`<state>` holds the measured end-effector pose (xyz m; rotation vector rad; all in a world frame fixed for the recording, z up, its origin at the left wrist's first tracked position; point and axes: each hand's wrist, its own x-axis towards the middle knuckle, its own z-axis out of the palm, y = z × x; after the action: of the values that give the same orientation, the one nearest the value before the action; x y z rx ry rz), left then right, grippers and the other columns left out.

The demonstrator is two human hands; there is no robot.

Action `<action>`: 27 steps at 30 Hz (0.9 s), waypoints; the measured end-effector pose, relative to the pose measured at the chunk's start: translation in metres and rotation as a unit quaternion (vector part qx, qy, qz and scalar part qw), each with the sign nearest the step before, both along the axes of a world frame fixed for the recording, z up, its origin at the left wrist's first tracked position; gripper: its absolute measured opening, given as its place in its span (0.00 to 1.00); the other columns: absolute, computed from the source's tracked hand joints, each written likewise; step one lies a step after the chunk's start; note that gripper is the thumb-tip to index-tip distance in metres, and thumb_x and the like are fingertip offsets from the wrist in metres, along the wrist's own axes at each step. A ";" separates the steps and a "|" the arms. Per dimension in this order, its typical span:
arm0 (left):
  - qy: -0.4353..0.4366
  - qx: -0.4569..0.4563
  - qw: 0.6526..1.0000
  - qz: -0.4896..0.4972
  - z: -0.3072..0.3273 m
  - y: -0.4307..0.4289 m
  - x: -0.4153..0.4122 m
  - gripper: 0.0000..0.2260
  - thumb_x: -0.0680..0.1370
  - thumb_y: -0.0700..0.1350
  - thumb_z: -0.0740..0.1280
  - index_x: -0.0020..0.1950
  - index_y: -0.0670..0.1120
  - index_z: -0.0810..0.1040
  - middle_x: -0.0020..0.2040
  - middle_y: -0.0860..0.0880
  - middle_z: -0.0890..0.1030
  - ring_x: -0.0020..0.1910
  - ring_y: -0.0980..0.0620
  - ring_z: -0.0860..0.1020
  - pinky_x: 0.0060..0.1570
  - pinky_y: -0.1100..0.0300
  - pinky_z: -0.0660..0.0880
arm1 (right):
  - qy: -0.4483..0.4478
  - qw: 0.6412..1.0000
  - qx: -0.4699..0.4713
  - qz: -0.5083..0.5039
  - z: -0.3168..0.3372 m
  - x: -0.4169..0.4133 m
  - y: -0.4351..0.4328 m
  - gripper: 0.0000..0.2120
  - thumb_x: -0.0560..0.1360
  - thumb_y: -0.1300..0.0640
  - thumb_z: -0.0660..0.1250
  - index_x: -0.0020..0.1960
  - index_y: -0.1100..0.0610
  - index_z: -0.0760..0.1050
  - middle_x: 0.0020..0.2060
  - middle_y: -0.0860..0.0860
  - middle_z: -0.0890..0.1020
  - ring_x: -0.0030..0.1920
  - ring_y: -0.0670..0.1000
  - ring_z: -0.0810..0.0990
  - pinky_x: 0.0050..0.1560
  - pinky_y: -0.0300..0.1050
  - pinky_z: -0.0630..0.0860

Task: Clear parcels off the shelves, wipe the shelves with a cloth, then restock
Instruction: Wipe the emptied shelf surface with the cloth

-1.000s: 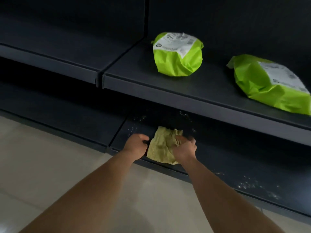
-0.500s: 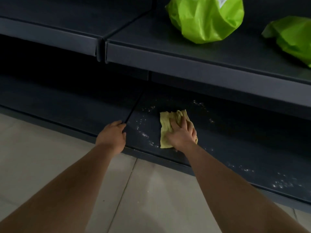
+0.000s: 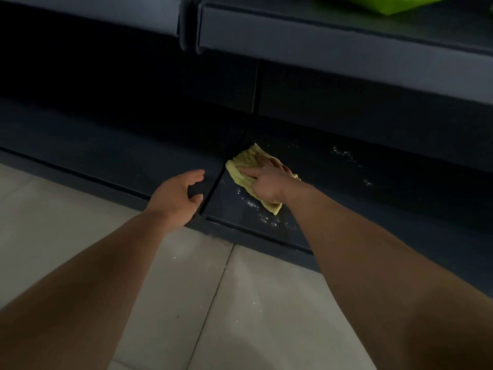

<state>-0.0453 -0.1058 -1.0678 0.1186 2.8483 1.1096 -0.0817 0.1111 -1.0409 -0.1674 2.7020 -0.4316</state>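
Cloth (image 3: 240,173) has slid left to the seam of the bottom shelf (image 3: 346,201) under the flat, pressing right hand (image 3: 266,181), left hand (image 3: 177,200) loose and empty, so white specks (image 3: 345,156) still await wiping.

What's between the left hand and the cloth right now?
Head view: between left hand and cloth, only bare shelf and its panel seam.

The right hand (image 3: 269,182) pressed a yellow cloth (image 3: 246,173) flat on the dusty bottom shelf (image 3: 346,198), beside the seam. The left hand (image 3: 177,197) rested open at the shelf's front edge.
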 end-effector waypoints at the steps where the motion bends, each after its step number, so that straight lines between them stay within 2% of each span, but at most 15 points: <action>1: 0.004 0.006 1.000 0.001 -0.001 0.000 -0.001 0.25 0.79 0.39 0.64 0.74 0.52 0.65 0.70 0.55 0.72 0.70 0.54 0.68 0.66 0.64 0.62 | 0.013 1.000 -0.001 0.021 -0.002 0.000 -0.003 0.30 0.77 0.57 0.55 0.72 0.30 0.56 0.78 0.45 0.43 0.77 0.56 0.41 0.76 0.57 0.40; 6: 0.031 -0.004 0.999 0.010 -0.002 0.008 0.006 0.23 0.79 0.36 0.60 0.74 0.49 0.66 0.69 0.51 0.72 0.69 0.52 0.69 0.69 0.61 0.63 | 0.078 0.991 -0.063 0.094 -0.013 0.015 -0.010 0.29 0.77 0.65 0.56 0.70 0.39 0.67 0.78 0.46 0.52 0.77 0.52 0.47 0.76 0.50 0.41; 11: 0.034 -0.033 0.999 0.018 0.001 0.017 0.015 0.22 0.80 0.37 0.57 0.75 0.48 0.64 0.72 0.47 0.69 0.70 0.48 0.67 0.69 0.58 0.63 | 0.103 0.979 -0.142 0.105 -0.014 0.046 0.000 0.29 0.74 0.74 0.54 0.65 0.48 0.76 0.76 0.47 0.60 0.76 0.49 0.54 0.77 0.46 0.45; 13: 0.045 -0.040 0.998 0.013 -0.001 0.023 0.021 0.22 0.80 0.36 0.57 0.75 0.45 0.64 0.73 0.46 0.67 0.71 0.48 0.66 0.70 0.60 0.60 | 0.106 0.976 -0.168 0.087 -0.012 0.057 0.005 0.29 0.73 0.75 0.54 0.62 0.51 0.79 0.74 0.47 0.64 0.75 0.47 0.57 0.75 0.36 0.45; 15: 0.046 -0.040 0.998 0.012 -0.003 0.029 0.025 0.22 0.80 0.36 0.57 0.75 0.44 0.63 0.75 0.46 0.65 0.73 0.48 0.62 0.71 0.61 0.56 | 0.092 0.974 -0.198 0.058 -0.012 0.069 0.013 0.28 0.72 0.77 0.53 0.59 0.55 0.81 0.72 0.47 0.67 0.73 0.45 0.60 0.67 0.23 0.47; 17: 0.041 -0.041 0.998 0.015 -0.004 0.033 0.027 0.23 0.80 0.35 0.56 0.76 0.44 0.62 0.75 0.46 0.63 0.75 0.48 0.60 0.72 0.60 0.54 | 0.089 0.971 -0.222 0.030 -0.012 0.081 0.025 0.28 0.70 0.79 0.53 0.54 0.58 0.83 0.69 0.47 0.71 0.70 0.43 0.65 0.60 0.16 0.51; 20: 0.040 -0.045 0.998 0.028 -0.003 0.037 0.028 0.23 0.80 0.34 0.56 0.75 0.44 0.62 0.74 0.45 0.65 0.73 0.46 0.62 0.73 0.57 0.55 | 0.120 0.966 -0.230 -0.026 -0.013 0.096 0.054 0.27 0.68 0.79 0.53 0.45 0.57 0.85 0.61 0.45 0.78 0.64 0.43 0.72 0.58 0.17 0.58; 23: 0.033 -0.037 0.998 0.028 -0.003 0.044 0.031 0.25 0.78 0.33 0.56 0.75 0.45 0.63 0.74 0.46 0.66 0.72 0.45 0.63 0.73 0.52 0.60 | 0.160 0.954 -0.224 -0.122 -0.012 0.105 0.092 0.28 0.64 0.79 0.53 0.35 0.54 0.84 0.53 0.44 0.80 0.59 0.47 0.76 0.53 0.20 0.65; 25: 0.029 -0.030 0.999 0.023 -0.003 0.048 0.032 0.25 0.78 0.32 0.56 0.75 0.46 0.64 0.74 0.46 0.66 0.72 0.46 0.64 0.73 0.54 0.60 | 0.179 0.947 -0.201 -0.173 -0.008 0.104 0.111 0.27 0.64 0.78 0.53 0.34 0.52 0.83 0.55 0.46 0.79 0.59 0.48 0.76 0.54 0.25 0.68; 27: 0.022 -0.019 0.999 0.025 -0.001 0.050 0.031 0.26 0.78 0.32 0.57 0.75 0.46 0.63 0.74 0.46 0.66 0.71 0.46 0.66 0.70 0.58 0.62 | 0.197 0.949 -0.160 -0.187 -0.009 0.101 0.112 0.24 0.67 0.76 0.54 0.38 0.55 0.84 0.61 0.49 0.76 0.62 0.50 0.74 0.61 0.32 0.66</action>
<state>-0.0145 -0.0554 -1.0685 0.0709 2.9255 1.0752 0.0194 0.2234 -1.0495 0.1993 3.0382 -1.0512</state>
